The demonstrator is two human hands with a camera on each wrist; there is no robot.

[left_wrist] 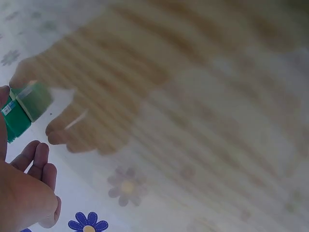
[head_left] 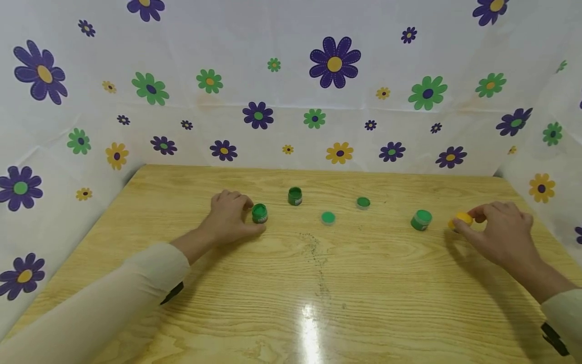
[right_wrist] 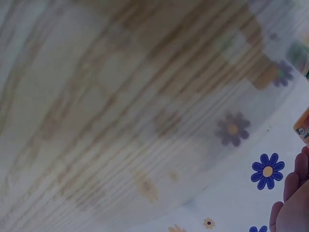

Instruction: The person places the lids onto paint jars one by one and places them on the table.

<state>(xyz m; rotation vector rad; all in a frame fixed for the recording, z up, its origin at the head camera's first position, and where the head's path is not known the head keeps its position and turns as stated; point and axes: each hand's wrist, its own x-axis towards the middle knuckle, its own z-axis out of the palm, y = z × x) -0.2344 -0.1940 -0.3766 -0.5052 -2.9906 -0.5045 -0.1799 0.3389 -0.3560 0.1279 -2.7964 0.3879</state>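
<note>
My left hand (head_left: 229, 217) is around the near side and left of a small open green paint jar (head_left: 259, 213). Its thumb lies straight in front of the jar's base and the fingers bend loosely at the left. In the left wrist view this jar (left_wrist: 17, 118) stands on the table, its label showing, with the other fingertips apart from it. At the right, my right hand (head_left: 504, 232) pinches a small yellow jar (head_left: 461, 220) between thumb and fingers. The right wrist view shows only an edge of that jar (right_wrist: 303, 129), orange and labelled.
A darker green open jar (head_left: 295, 196) stands behind the left one. Two round green lids, a nearer one (head_left: 328, 218) and a farther one (head_left: 362, 203), lie mid-table. A lighter green jar (head_left: 421, 220) stands left of the yellow one. Flowered cloth (head_left: 273, 91) encloses the wooden table (head_left: 391, 288).
</note>
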